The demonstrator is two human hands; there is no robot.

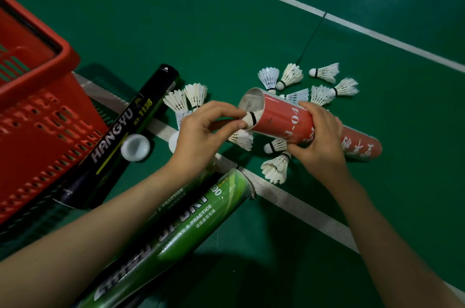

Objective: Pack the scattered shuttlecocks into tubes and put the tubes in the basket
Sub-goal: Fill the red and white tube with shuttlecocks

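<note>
Red one up: gripping the tube (279, 119) round its middle with right hand (317, 141), pinching a shuttlecock (250, 118) by the cork at the mouth with left hand (201, 131). Seems feathers-first, so could crumple on the rim if shoved crooked. Loads more loose underneath; basket (37, 76) off left.

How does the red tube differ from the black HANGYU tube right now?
The red tube is gripped by the right hand; the black tube lies unheld beside the basket. The red tube's open mouth takes a shuttlecock from the left hand; nothing enters the black tube. Both are long shuttlecock tubes.
</note>
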